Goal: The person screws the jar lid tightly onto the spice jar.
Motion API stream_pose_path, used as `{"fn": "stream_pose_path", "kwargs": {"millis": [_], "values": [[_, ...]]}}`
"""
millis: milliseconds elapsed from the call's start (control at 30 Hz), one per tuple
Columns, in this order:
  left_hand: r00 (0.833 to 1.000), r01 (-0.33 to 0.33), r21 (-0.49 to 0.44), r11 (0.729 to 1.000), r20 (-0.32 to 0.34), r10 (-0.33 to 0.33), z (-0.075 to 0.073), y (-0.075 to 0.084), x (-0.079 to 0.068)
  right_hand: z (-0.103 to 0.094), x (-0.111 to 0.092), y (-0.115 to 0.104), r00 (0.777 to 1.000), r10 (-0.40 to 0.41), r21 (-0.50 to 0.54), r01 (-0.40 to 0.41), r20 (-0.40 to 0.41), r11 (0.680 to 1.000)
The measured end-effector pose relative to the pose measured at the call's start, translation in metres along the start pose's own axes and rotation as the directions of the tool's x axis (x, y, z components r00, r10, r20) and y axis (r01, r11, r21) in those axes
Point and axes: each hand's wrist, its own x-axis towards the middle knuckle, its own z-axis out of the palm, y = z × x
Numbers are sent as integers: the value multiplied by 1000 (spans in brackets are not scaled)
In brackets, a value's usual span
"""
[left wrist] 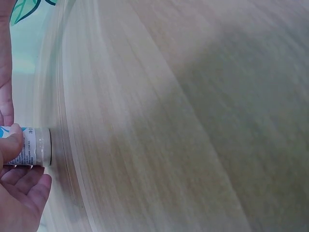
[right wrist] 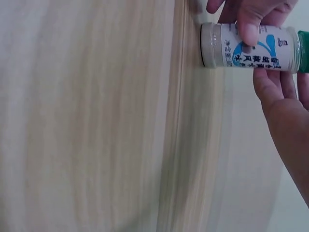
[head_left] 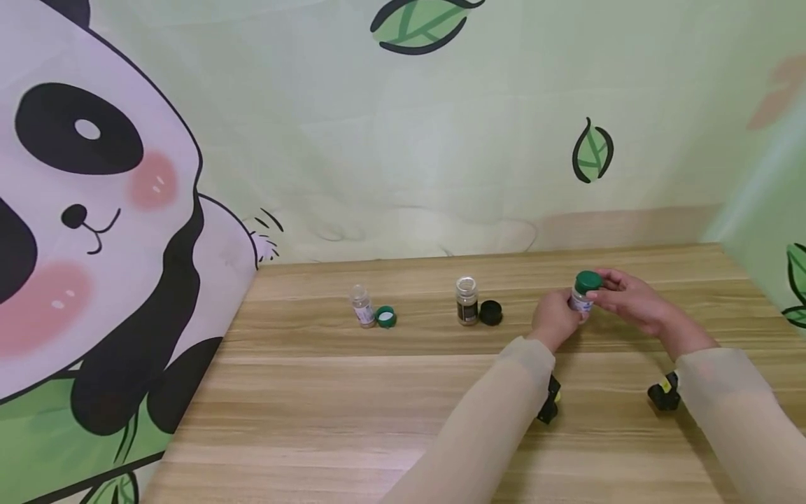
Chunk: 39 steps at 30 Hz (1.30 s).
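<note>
**One hand steadies the jar, the other takes its cap**

Head view: right of centre, the left hand (head_left: 557, 318) grasps the body of a clear jar with a white-and-blue label (head_left: 582, 304), seemingly to keep it from turning. The right hand (head_left: 636, 304) pinches its round green plastic cap (head_left: 588, 281) from the side, a hold that suits twisting. Near the middle of the wooden table (head_left: 352, 420), a clear jar with a black label (head_left: 467, 308) stands just beside a round black cap (head_left: 490, 313); further left, a clear jar with a pale label (head_left: 363, 312) has a second green cap (head_left: 386, 316) by it, perhaps to keep pairs together.

Left wrist view: at the left edge, the left thumb presses the label, leaving the jar's base exposed.

Right wrist view: at upper right, both hands surround the jar; whether its base touches the table, I cannot tell.
</note>
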Motion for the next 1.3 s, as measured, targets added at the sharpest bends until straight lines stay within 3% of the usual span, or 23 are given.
{"fn": "stream_pose_path", "kwargs": {"millis": [133, 233, 533, 1300], "values": [[1000, 3, 3, 1000, 3, -3, 1, 0, 0, -6, -2, 3, 997, -43, 114, 36, 63, 993], [1000, 10, 5, 1000, 3, -10, 2, 0, 1, -9, 0, 5, 993, -73, 141, 59, 94, 988], [1000, 2, 34, 999, -4, -2, 0, 0, -4, -7, 0, 5, 990, -82, 143, 65, 112, 988], [1000, -2, 71, 997, -10, 3, 7, -6, -3, 0, -2, 7, 1000, 17, 23, -17, 19, 1000]]}}
